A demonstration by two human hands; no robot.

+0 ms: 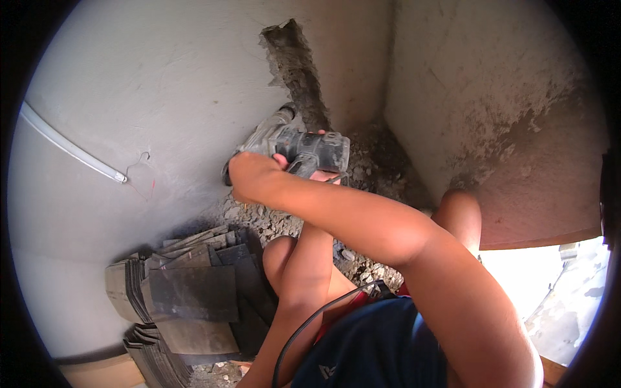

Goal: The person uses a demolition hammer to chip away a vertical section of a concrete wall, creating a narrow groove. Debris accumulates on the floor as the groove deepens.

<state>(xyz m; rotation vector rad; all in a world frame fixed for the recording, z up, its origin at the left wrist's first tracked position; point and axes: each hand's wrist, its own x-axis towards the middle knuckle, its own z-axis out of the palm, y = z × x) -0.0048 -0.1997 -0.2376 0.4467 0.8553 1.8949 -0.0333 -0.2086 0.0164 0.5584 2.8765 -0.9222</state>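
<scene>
A dusty grey and black rotary hammer [330, 152] is held low against the wall, its nose beside the lower end of a rough chiselled groove [291, 64]. My right arm reaches across to the left, and my right hand [249, 169] is closed round the tool's rear end. From below, my left arm passes behind my right forearm. My left hand [325, 175] grips the underside of the motor housing, with a fingertip showing over its top. Part of this hand is hidden, and no bit can be made out.
Broken rubble [381, 158] fills the corner and the floor under the tool. Dark flat sheets [194, 294] are stacked at the left. A white tube [71, 149] with thin wires is on the left wall. A black cable [301, 326] runs by my body. My bent knees are close below.
</scene>
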